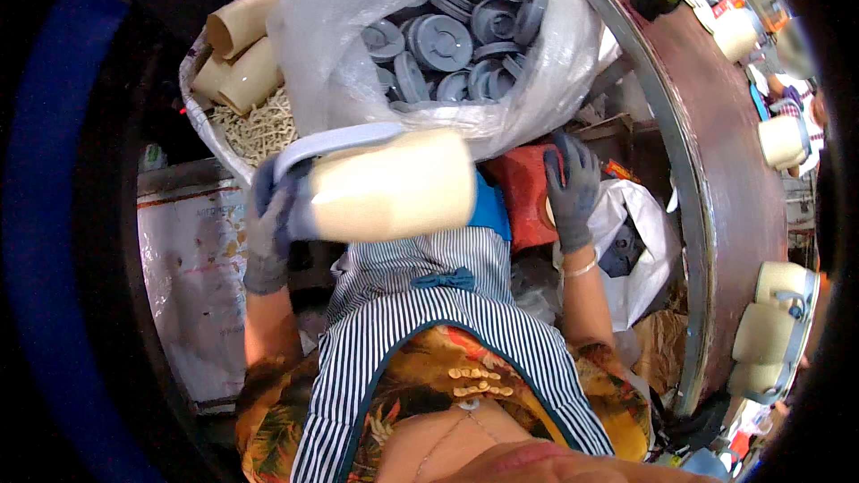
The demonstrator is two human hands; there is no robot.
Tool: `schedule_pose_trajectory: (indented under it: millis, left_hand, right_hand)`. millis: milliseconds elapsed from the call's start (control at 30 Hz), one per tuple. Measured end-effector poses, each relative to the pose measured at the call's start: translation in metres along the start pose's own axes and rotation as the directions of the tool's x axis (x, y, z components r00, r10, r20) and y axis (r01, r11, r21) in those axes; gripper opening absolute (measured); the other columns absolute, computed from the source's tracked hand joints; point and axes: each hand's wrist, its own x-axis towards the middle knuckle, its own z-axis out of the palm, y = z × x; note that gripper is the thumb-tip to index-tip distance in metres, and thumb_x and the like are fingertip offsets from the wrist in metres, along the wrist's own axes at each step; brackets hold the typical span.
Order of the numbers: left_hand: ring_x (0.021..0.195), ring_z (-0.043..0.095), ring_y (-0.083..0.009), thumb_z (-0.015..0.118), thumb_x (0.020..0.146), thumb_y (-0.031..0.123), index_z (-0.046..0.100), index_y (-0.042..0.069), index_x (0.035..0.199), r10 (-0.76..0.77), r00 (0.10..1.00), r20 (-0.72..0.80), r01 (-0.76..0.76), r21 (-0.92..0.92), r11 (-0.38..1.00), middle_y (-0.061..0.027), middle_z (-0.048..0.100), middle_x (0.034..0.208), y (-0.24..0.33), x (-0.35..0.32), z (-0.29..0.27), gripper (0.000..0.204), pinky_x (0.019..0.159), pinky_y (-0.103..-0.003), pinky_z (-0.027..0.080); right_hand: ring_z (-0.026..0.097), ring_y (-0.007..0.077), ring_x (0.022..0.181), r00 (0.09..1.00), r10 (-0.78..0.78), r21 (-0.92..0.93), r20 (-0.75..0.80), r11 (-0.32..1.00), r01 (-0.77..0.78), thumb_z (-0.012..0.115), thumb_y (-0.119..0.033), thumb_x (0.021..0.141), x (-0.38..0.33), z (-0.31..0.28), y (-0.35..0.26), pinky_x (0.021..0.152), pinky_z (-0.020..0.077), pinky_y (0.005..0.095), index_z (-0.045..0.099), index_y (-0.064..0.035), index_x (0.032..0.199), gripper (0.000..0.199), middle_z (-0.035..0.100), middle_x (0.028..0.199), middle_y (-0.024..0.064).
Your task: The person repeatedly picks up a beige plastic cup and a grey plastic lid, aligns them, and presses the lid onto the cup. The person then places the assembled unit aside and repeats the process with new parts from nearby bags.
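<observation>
The bench (738, 206) curves down my 3 o'clock side; a clear bag (313, 54) fills 12. The cream jug (394, 188) lies before me, long axis 9 to 3, a red pouch (521, 192) beyond its 3 o'clock end. My left hand (268, 233), nearer, wraps the jug's 9 o'clock end; my right hand (573, 192) bends over the pouch, its hold unclear. The jug's underside is hidden; grey lids (443, 43) cover one another.

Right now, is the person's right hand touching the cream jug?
Apart. The head view shows a gap between the right hand and cream jug, with a red object visible there.
</observation>
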Motion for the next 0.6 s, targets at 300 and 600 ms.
schedule_pose_trajectory:
  millis: [300, 600]
  left_hand:
    - [0.095, 0.060, -0.0339, 0.062, 0.083, 0.016, 0.057, 0.002, 0.128, 0.452, 0.889, 0.074, -0.367, 0.706, 0.605, -0.0183, 0.059, 0.107, -0.041, -0.031, -0.041, 0.048, 0.079, -0.039, 0.051]
    - [0.098, 0.060, -0.0192, 0.046, 0.101, 0.029, 0.058, -0.001, 0.117, 0.342, 0.915, -0.213, -0.231, 0.417, 0.879, -0.0106, 0.062, 0.107, -0.069, -0.040, -0.054, 0.036, 0.084, -0.034, 0.050]
  right_hand:
    - [0.056, 0.0293, 0.117, 0.925, -0.029, 0.272, 0.378, 0.959, -0.081, 0.059, -0.027, 0.091, 0.101, 0.387, 0.027, 0.099, 0.0421, 0.0338, 0.052, 0.0005, 0.130, 0.048, 0.058, 0.127, 0.0230]
    - [0.058, 0.0202, 0.101, 0.764, 0.125, 0.757, 0.634, 0.106, -0.645, 0.063, -0.007, 0.088, 0.109, 0.297, -0.039, 0.089, 0.0486, 0.0312, 0.045, -0.0014, 0.139, 0.054, 0.063, 0.115, 0.0096]
